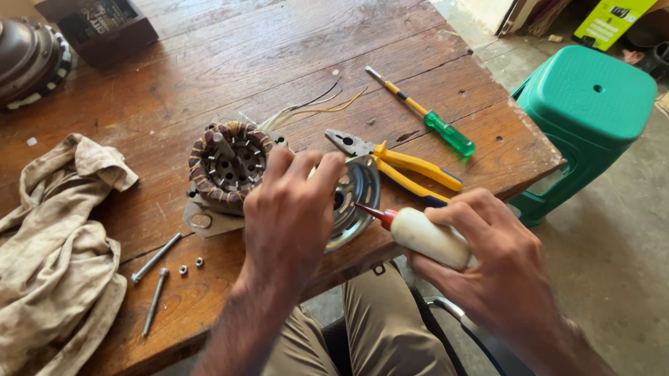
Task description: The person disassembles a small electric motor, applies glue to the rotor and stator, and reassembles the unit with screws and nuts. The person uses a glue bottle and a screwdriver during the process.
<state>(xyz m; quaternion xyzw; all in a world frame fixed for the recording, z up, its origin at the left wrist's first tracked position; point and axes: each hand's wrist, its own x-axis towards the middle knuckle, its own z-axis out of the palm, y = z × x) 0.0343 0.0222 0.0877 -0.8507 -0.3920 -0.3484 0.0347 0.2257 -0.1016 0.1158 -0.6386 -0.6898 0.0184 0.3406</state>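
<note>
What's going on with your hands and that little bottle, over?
Left hand steadying metal end cover at table edge. Right hand in a grip on white oil bottle, red nozzle at cover. Pliers close behind.

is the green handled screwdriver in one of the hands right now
No, the green-handled screwdriver lies on the wooden table, beyond the pliers and both hands.
</note>
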